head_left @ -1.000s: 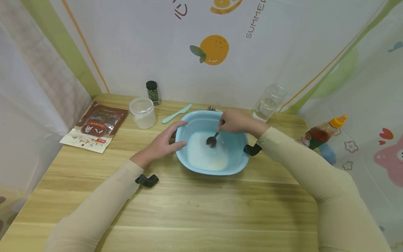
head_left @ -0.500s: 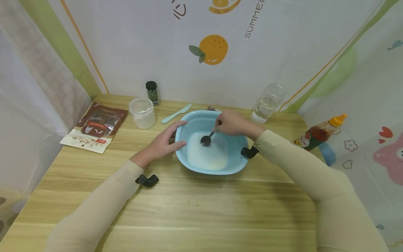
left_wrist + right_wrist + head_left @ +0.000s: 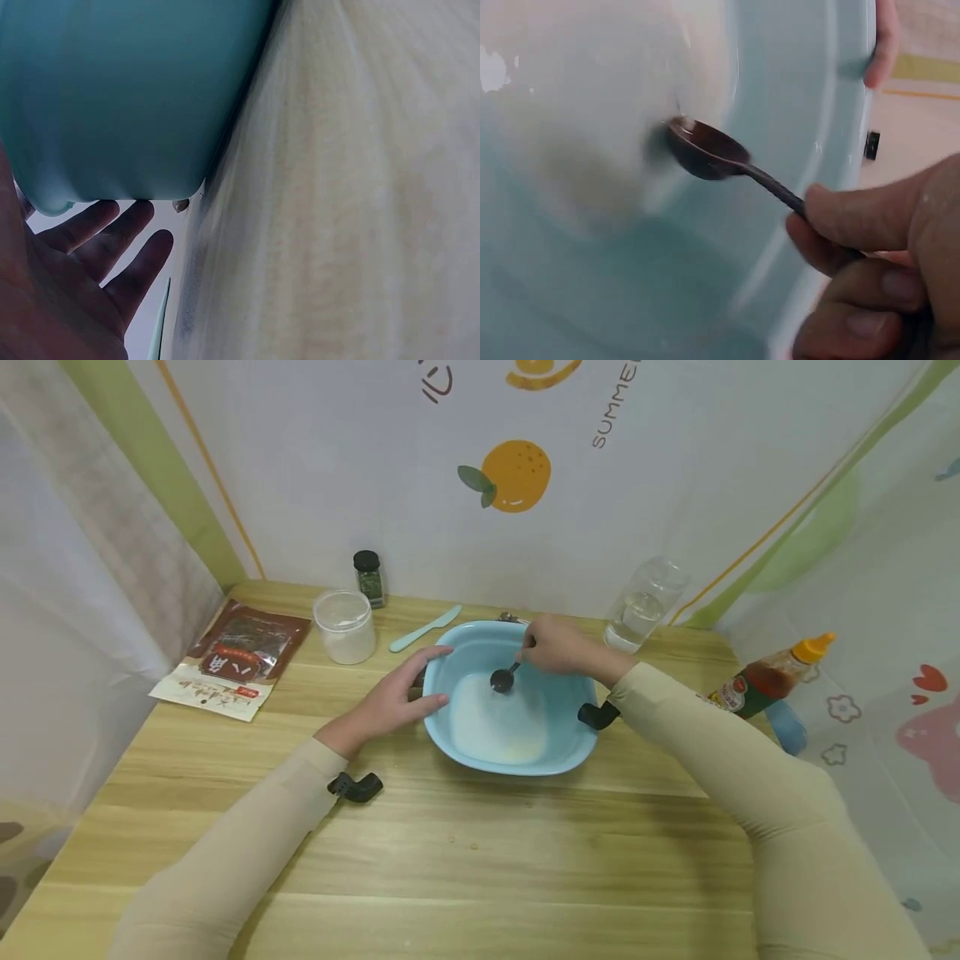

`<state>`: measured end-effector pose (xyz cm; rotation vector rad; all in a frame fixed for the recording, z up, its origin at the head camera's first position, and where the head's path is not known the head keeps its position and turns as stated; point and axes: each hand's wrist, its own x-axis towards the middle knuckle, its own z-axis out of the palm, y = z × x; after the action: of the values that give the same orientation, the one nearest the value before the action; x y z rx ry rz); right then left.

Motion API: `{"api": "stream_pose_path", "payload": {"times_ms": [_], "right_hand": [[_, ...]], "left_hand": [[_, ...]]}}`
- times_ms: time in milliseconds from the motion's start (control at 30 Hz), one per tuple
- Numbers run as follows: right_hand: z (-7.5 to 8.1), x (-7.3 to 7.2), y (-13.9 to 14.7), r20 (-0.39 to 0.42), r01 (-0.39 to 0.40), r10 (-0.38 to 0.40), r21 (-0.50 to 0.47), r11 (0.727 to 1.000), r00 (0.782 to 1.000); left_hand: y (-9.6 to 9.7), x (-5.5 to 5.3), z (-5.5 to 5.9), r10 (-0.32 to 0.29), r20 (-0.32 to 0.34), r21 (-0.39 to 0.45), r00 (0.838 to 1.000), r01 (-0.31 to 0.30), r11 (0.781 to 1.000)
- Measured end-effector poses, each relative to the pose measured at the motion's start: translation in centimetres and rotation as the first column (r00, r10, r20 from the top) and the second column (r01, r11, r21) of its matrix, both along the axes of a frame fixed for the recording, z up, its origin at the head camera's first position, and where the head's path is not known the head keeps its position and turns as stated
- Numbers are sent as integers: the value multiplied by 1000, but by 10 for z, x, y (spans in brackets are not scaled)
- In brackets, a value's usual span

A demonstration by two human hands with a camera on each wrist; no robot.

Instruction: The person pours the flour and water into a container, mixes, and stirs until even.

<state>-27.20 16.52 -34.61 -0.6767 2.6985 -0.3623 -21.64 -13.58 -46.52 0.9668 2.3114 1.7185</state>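
A light blue basin [image 3: 510, 766] with whitish, cloudy liquid in it sits on the wooden table. My left hand [image 3: 386, 703] holds the basin's left end, with thumb and index finger over the rim. In the left wrist view, other fingers [image 3: 112, 244] meet the outer wall and one stands off it. Above the basin's far side, my right hand [image 3: 557, 645] pinches a dark brown spoon [image 3: 712, 154] by its handle. Its bowl is low over the liquid, tilted, with a little wet matter at its lip.
Left of the basin are a brown-and-white packet [image 3: 232, 660], a clear jar of white powder [image 3: 345, 631], a black-capped herb jar [image 3: 369, 581] and a pale green plastic knife [image 3: 426, 628]. A glass of clear liquid [image 3: 641, 610] and a red sauce bottle [image 3: 772, 677] stand right.
The spoon first shifts left in the basin, then moves slightly back and up with my right hand. My left hand stays on the basin's end.
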Motion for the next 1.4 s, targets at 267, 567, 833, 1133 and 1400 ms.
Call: {"api": "stream_pose_path", "payload": {"times_ms": [267,567,833,1133,1400], "right_hand": [[5,-1,-5,45,-51,51,2,999,998],[-1,-5,-10,-33,26,-25,37,999,999],[-13,0,-36,-56,2,-3,-19,1000,998],[-7,18,-17,136,-332,338,-67,941,931],[10,4,20,244,-351,316,118,929,917]], "left_hand": [[0,0,1,6,-1,1,1000,-6,1000],[0,3,0,7,10,7,1000,-7,1000],[-2,4,-4,-4,24,23,1000,4,1000],[1,0,-1,2,7,0,1000,-2,1000],[1,0,-1,0,2,0,1000,0,1000]]}}
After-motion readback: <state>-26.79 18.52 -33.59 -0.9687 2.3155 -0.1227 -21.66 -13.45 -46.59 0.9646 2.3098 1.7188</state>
